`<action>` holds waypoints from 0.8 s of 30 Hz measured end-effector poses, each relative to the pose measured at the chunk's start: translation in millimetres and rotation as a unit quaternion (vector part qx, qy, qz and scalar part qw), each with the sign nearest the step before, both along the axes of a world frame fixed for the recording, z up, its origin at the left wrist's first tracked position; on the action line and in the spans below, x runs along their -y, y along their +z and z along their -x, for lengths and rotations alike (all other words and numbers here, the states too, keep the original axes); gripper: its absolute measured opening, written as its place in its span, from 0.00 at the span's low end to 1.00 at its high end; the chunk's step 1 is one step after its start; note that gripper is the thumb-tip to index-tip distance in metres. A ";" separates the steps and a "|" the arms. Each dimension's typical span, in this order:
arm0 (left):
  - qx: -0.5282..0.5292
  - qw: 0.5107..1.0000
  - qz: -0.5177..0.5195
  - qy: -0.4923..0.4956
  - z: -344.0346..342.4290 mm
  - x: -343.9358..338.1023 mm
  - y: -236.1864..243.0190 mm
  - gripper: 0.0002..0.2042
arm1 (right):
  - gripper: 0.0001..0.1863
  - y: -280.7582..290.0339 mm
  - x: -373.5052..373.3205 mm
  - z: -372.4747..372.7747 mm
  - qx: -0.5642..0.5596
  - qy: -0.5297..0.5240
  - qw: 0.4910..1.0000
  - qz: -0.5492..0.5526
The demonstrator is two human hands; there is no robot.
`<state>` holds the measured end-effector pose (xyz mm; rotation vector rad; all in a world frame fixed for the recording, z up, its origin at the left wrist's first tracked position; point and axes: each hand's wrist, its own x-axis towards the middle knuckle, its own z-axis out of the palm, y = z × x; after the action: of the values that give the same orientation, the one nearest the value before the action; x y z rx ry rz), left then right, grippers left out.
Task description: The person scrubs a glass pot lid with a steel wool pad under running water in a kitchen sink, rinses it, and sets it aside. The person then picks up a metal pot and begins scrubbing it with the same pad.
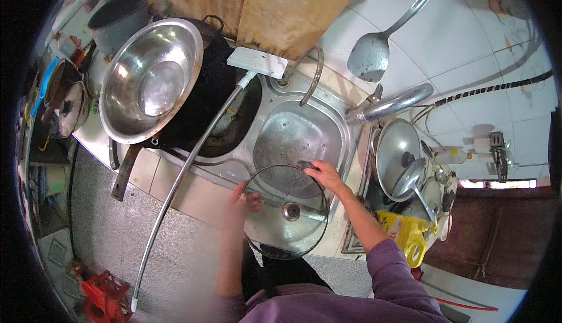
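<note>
A round glass pot lid (275, 229) with a dark rim and a central knob is tilted over the front edge of the steel sink (339, 127). My left hand (246, 200) grips its left rim, with some fingers showing by the glass; that forearm is blurred. At the lid's far right rim, my right hand (325, 175) pinches a small dark pad (305, 165) against the edge. What the pad is made of does not show clearly. Wet spots and bits dot the sink basin beneath the lid.
A large steel bowl (152, 83) leans on a black wok at left. A long-handled white squeegee-like tool (257, 62) crosses the counter. The faucet (398, 101) juts out behind the sink. Another lid (399, 147), a ladle (410, 179) and a yellow bag (404, 232) lie right.
</note>
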<state>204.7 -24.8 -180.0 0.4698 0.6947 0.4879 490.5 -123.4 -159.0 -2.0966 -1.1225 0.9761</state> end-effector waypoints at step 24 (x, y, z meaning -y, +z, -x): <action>-0.098 0.995 0.019 0.009 10.8 -26.9 41.9 0.07 | 0.12 24.4 -121.1 60.8 0.045 0.238 0.964 -0.110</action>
<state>193.9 2.1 -138.0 0.4801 0.8956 0.4490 429.7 -2.3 -134.6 -1.7405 -1.7475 0.9159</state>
